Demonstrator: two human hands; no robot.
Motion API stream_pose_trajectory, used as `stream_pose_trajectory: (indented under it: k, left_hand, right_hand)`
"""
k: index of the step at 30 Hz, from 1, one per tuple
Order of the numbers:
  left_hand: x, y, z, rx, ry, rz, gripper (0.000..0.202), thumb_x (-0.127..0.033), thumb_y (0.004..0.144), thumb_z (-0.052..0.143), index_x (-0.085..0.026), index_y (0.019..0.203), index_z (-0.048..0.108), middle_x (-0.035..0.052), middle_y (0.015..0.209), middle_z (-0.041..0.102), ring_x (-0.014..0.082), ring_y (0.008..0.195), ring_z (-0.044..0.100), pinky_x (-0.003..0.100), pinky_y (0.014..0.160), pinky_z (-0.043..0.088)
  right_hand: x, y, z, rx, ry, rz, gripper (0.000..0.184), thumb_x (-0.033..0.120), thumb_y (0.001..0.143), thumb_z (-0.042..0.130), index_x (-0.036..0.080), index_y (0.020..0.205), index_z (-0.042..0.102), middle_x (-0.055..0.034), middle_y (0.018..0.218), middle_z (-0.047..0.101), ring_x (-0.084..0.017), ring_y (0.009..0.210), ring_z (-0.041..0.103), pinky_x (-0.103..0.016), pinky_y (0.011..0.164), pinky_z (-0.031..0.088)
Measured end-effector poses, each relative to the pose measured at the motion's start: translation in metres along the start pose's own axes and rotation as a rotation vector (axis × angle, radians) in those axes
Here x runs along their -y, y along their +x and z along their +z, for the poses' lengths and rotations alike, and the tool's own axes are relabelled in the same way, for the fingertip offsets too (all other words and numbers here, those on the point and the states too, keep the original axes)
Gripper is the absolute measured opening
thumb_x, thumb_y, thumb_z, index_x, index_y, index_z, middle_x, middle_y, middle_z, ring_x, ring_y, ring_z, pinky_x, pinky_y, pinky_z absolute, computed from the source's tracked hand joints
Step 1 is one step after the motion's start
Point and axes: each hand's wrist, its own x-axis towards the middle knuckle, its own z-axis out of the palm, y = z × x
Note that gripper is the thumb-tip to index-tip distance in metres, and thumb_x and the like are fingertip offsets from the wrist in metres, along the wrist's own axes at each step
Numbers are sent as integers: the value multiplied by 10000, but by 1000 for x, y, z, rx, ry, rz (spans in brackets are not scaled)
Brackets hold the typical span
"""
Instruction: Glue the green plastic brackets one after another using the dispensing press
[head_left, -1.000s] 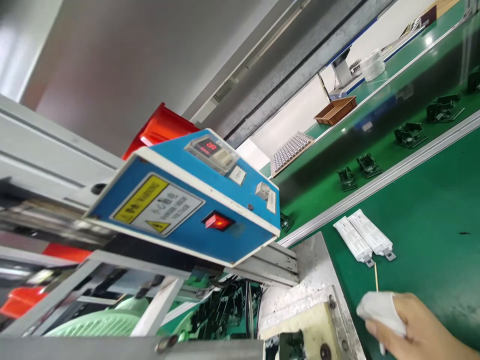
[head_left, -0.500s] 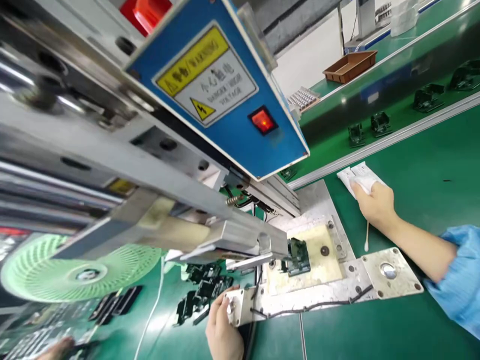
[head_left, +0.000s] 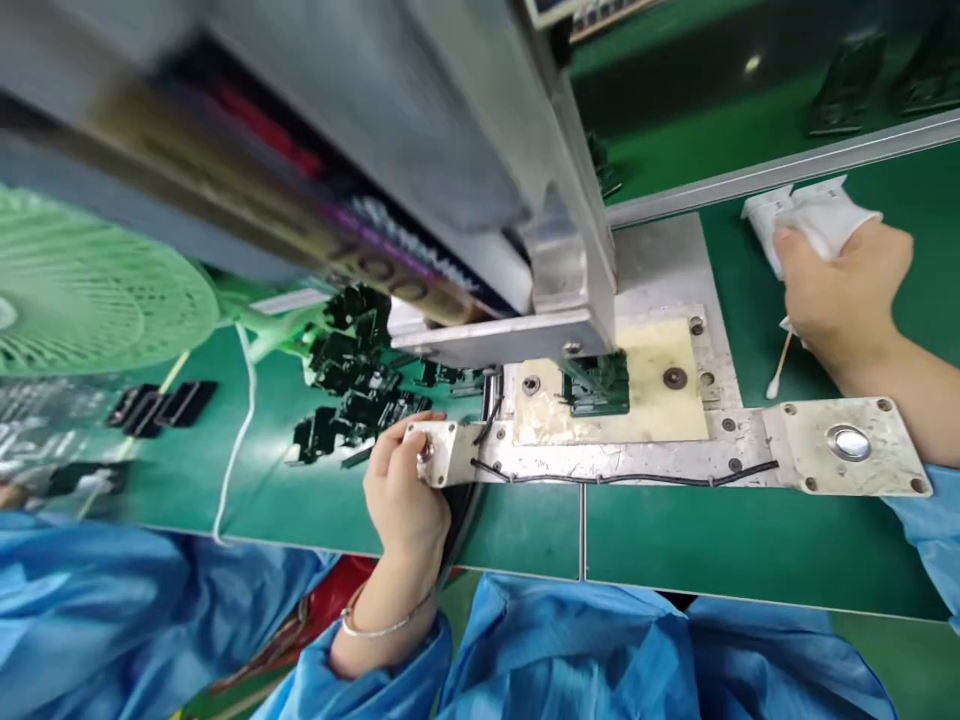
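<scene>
My left hand (head_left: 405, 500) is wrapped round the left end of a metal press base, its thumb at the round metal button (head_left: 424, 452). My right hand (head_left: 855, 275) is closed on white packets (head_left: 817, 215), and a cotton swab (head_left: 780, 365) sticks out below the palm. Between my hands, a black plastic part (head_left: 596, 385) sits on the cream fixture plate (head_left: 664, 350), directly under the metal press head (head_left: 510, 335), which partly hides it. On the base's right end, another round button (head_left: 853, 442) is untouched, close to my right forearm.
Several black parts (head_left: 360, 370) lie heaped left of the base. A green fan (head_left: 97, 290) and a white cable (head_left: 244, 430) are further left, beside a co-worker's blue sleeve (head_left: 150, 610). Behind a metal rail (head_left: 780, 165), more black parts (head_left: 847, 80) stand on a green belt.
The view has tilted down and turned, so the blue warning box has left the picture and my lap has come in. Both hands keep their places at the button and the packets.
</scene>
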Motion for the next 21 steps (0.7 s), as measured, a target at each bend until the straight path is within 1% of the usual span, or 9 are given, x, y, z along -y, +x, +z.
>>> stream_pose_trajectory:
  k: [2,3,7,11,13,18,21]
  left_hand:
    - [-2,-2,3,-15,-33,-5,287,-331,632,642,-146,844,696,38,811,705,158,678,573,250,609,411]
    - [-3,-2,4,-20,-48,-4,286,-327,624,639,-143,837,692,38,801,702,157,673,571,251,609,412]
    - [-8,-6,8,-5,-99,-11,259,-285,633,635,-125,832,681,47,796,695,148,663,567,253,612,417]
    - [-10,-9,9,22,-125,-12,247,-266,650,644,-114,841,682,51,783,687,141,641,557,254,601,410]
    - [-10,-9,8,31,-133,-7,243,-270,658,652,-114,843,680,51,793,685,136,641,552,249,597,401]
    - [-8,-10,6,59,-146,-9,245,-263,701,662,-110,891,680,60,832,687,144,665,566,254,614,412]
    - [-9,-11,5,71,-155,-16,230,-256,720,665,-111,899,675,60,821,684,146,659,564,252,604,413]
  right_hand:
    - [1,1,-3,-17,4,-98,194,279,821,645,146,681,629,3,625,547,-166,658,605,-277,594,427]
    - [2,2,-4,-24,-5,-121,189,274,825,650,152,682,625,8,630,543,-158,654,602,-268,577,409]
    - [2,3,-8,-28,-22,-147,160,256,820,681,159,707,623,2,672,551,-153,690,606,-266,583,400]
    - [0,3,-9,-61,43,-195,129,207,791,692,157,694,624,15,637,487,-140,639,571,-266,560,358]
    - [-1,3,-10,-77,43,-218,112,196,793,689,151,700,645,17,626,479,-141,627,568,-268,550,338]
    - [-1,3,-12,-66,78,-225,81,194,815,695,121,782,705,-11,685,556,-172,707,631,-268,597,398]
    - [2,2,-12,-77,44,-193,68,167,801,692,126,747,693,-4,669,553,-181,707,641,-262,589,403]
